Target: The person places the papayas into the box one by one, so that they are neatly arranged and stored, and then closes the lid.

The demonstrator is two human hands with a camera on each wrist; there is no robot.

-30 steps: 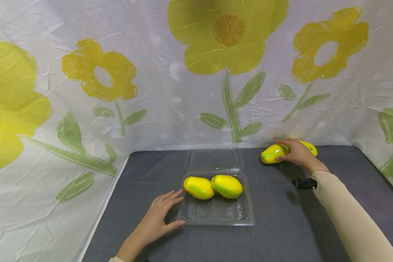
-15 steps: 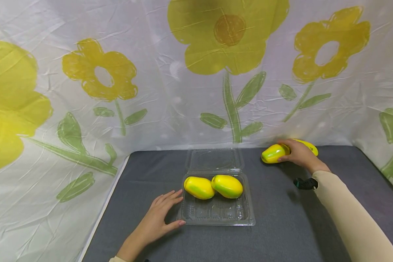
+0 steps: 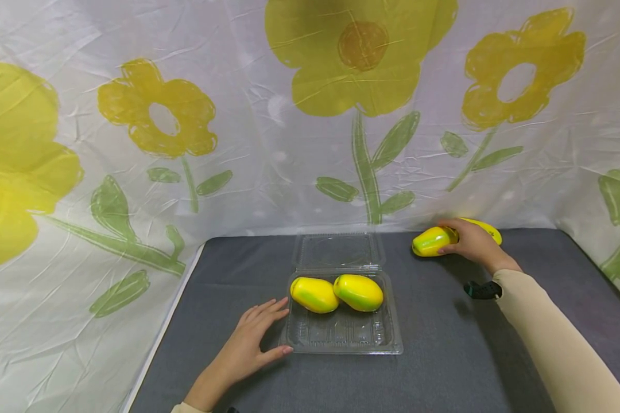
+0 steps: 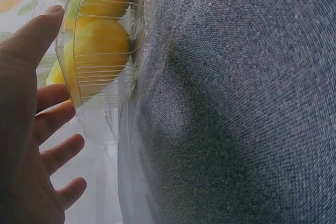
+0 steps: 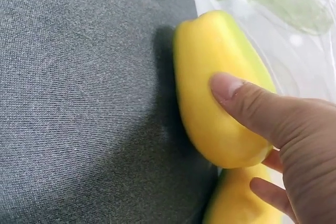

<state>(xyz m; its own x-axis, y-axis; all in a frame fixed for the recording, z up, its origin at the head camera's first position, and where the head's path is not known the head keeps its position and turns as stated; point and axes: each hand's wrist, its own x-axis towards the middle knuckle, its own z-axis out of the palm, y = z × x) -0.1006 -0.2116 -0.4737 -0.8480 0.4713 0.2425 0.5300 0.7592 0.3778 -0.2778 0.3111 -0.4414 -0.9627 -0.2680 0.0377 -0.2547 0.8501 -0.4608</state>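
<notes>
At the back right of the table my right hand [image 3: 472,244] grips a yellow-green papaya [image 3: 431,241]. Its thumb [image 5: 233,90] presses on the near side of the fruit in the right wrist view. A second papaya [image 3: 485,230] lies just behind that hand, partly hidden by it. My left hand [image 3: 250,338] is spread at the left side of a clear plastic clamshell box [image 3: 341,346], fingertips at the rim; firm contact is hard to tell. Inside the box's rear half lie two papayas, the left one [image 3: 314,295] against the right one [image 3: 359,293].
The box's clear lid [image 3: 339,251] is folded back flat toward the rear. Dark grey cloth covers the table [image 3: 444,344]. A white curtain [image 3: 258,160] with printed yellow flowers hangs along the back and sides.
Almost nothing differs. The right hand and the papaya it holds stay at nearly the same place, and the left hand stays beside the box.
</notes>
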